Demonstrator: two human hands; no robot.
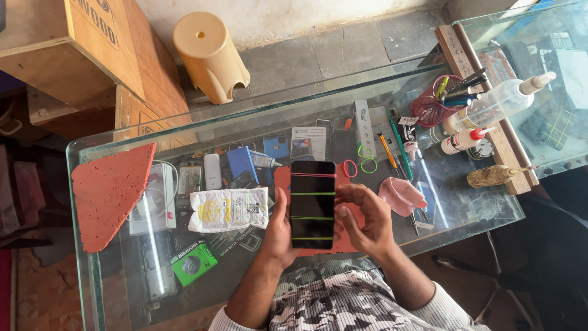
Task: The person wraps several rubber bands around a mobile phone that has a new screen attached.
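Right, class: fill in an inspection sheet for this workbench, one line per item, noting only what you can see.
Surface: glass counter top, with goods visible beneath it.
Job's things: dark phone bound with four rubber bands, one pink and three green, lying over a red mat.
Clutter: white packet, pink cloth, loose rubber bands, red sponge triangle, pen cup, squeeze bottles.
Hands: left hand holds the phone's left edge; right hand touches its right edge.
Cables: nothing seen.
Surroundings: beige plastic stool, wooden crate, stone floor.
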